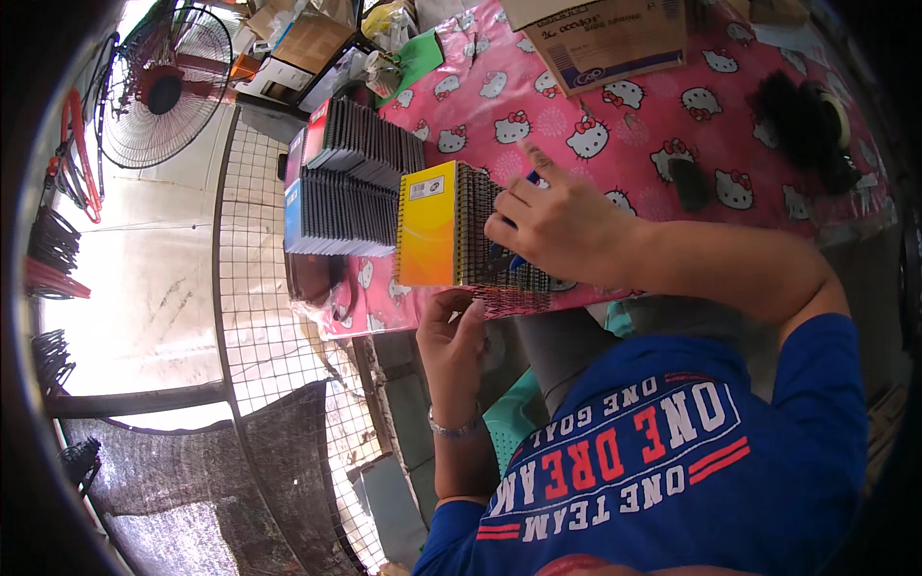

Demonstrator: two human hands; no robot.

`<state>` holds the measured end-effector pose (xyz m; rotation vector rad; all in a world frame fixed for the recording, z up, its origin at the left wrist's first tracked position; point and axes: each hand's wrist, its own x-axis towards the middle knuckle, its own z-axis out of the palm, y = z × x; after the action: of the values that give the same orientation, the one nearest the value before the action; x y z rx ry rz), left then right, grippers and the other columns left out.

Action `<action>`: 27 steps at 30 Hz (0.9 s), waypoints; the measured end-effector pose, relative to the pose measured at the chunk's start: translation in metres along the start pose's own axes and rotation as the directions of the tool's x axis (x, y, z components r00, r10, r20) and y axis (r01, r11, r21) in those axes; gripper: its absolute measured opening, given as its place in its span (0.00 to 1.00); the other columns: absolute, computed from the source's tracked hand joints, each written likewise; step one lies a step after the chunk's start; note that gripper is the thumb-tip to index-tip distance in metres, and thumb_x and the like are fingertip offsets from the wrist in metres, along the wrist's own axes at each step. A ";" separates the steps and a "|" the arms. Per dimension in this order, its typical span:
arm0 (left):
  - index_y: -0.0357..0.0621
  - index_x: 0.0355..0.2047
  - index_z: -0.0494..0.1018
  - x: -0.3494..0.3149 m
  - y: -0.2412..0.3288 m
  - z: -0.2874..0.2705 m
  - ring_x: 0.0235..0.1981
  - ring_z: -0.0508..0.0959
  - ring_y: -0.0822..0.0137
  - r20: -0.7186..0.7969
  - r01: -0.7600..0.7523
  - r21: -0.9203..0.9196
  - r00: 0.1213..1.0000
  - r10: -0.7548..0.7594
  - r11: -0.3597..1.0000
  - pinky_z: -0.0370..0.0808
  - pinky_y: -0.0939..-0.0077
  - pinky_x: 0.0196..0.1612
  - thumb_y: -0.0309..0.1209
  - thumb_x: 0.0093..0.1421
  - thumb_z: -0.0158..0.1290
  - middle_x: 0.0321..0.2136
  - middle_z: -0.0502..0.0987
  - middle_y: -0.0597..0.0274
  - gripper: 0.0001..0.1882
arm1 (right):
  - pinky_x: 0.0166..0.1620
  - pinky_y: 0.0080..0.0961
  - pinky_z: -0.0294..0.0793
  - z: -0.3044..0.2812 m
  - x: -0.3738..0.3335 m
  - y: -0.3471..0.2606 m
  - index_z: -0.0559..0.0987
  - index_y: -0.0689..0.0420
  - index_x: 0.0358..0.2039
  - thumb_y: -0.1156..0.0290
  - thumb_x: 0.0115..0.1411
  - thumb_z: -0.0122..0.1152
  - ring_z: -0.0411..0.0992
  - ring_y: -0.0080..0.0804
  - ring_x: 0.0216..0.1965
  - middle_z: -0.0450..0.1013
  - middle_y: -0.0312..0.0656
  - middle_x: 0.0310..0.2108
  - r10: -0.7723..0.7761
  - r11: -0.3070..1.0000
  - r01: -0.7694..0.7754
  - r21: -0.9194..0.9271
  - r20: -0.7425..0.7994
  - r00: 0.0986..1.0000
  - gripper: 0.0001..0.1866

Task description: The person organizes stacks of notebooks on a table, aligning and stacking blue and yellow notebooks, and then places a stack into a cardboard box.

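Note:
A stack of spiral-bound notebooks with a yellow-orange cover [427, 226] stands at the table's near edge, its dark coils facing right. Over the coils, my right hand [557, 221] is closed around blue-handled pliers [536, 180]; the index finger sticks out, and the jaws are mostly hidden. Just below the stack's near edge is my left hand [451, 331], fingers curled and thumb against them. Whatever it may pinch there is too small to make out.
Left of the yellow stack stand more spiral notebooks, with red [315, 134] and blue [294, 213] covers. A cardboard box [615, 43] sits at the far side of the pink patterned table cover [567, 106]. A black fuzzy item [797, 115] lies far right. A fan [165, 88] stands far left.

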<state>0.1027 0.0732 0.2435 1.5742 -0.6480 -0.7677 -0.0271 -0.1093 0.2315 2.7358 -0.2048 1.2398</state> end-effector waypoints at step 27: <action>0.40 0.37 0.69 0.010 -0.021 -0.002 0.14 0.62 0.80 0.008 0.101 -0.144 0.995 -0.101 0.984 0.57 0.85 0.16 0.24 0.60 0.53 0.19 0.68 0.70 0.06 | 0.45 0.41 0.73 0.012 -0.009 -0.001 0.79 0.56 0.26 0.69 0.52 0.54 0.76 0.37 0.32 0.77 0.39 0.26 -0.016 1.000 0.015 0.013 0.050 0.999 0.07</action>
<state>0.1097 0.0696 0.2219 1.4822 -0.5041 -0.8716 -0.0243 -0.1099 0.2166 2.7753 -0.1809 1.1736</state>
